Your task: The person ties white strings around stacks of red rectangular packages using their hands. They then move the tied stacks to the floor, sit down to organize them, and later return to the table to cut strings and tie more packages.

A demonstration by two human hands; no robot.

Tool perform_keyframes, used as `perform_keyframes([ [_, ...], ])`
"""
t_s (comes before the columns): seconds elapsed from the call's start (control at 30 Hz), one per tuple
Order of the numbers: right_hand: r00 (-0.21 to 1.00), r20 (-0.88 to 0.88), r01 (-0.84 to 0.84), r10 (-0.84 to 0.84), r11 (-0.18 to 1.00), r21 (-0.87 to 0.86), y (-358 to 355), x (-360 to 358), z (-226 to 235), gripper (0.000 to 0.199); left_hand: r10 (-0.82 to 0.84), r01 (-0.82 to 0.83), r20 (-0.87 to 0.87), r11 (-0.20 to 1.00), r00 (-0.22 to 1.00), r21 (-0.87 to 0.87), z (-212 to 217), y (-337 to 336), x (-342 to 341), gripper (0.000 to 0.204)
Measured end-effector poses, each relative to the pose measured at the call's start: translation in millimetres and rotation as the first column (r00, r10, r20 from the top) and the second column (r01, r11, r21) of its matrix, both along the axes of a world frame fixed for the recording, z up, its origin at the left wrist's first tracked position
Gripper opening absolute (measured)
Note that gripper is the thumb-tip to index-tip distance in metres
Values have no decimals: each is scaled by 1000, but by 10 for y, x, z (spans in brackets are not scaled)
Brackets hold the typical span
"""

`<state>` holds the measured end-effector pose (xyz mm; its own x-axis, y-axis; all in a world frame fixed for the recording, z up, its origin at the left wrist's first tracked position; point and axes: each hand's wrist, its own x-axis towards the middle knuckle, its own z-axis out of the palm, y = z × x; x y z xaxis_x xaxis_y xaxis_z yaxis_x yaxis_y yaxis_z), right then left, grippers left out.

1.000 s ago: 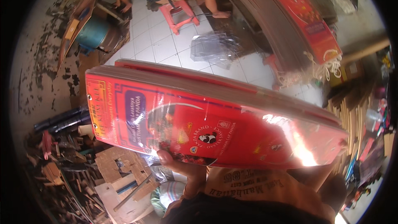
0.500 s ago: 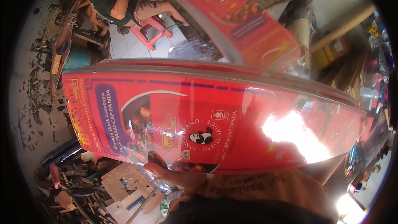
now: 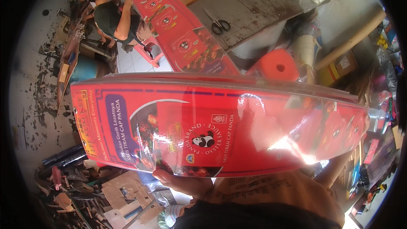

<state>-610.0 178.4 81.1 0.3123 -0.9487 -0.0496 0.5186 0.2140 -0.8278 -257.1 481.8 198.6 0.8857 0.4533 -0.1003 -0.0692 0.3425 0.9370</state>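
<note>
A stack of long red printed sheets [image 3: 263, 135] with a glossy clear surface spans the view in front of me. Its front bears food pictures and a round white emblem. At the lower left edge, my left hand [image 3: 182, 183] grips the stack, thumb along the front and the other fingers hidden behind. My right hand [image 3: 367, 121] is at the far right end, mostly hidden, with a bit of fingers showing at the edge. Beyond the stack, another red printed strip [image 3: 178, 34] slants up toward a co-worker [image 3: 112, 21], whose raised hand is at its far end.
Black-handled scissors [image 3: 220, 26] lie on a worn wooden table [image 3: 250, 15]. A red plastic stool [image 3: 277, 65] stands behind the stack; the co-worker is by a pink stool [image 3: 150, 53]. Wood scraps [image 3: 80, 191] cover the lower left floor, and a long pole [image 3: 352, 38] leans at right.
The separate red strip has shifted left and away toward the co-worker, uncovering the scissors and red stool. My stack has tilted slightly and stays in my hands. The co-worker has moved up and leftward.
</note>
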Motion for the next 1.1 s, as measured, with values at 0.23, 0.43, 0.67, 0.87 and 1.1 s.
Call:
perform_keyframes([
  [0.23,1000,4,-21,21,1000,7,-234,97,4,45,8,-8,-12,1000,1000,-2,28,-277,-85,57],
  [0.43,998,39,-56,56,998,1,-766,141,32,45,16,-16,-9,1000,1000,-1,21,-708,-166,58],
  [0.67,955,151,-267,256,962,61,-1744,-66,-3,39,41,-41,-21,999,999,0,41,-1387,-317,59],
  [0.87,978,-20,-205,207,977,52,-2320,-331,27,41,77,-76,-61,997,995,13,66,-1864,-365,60],
  [1.1,871,-439,75,-221,942,-326,-2744,-1206,-650,53,104,-104,-121,995,987,4,70,-2088,-354,61],
])
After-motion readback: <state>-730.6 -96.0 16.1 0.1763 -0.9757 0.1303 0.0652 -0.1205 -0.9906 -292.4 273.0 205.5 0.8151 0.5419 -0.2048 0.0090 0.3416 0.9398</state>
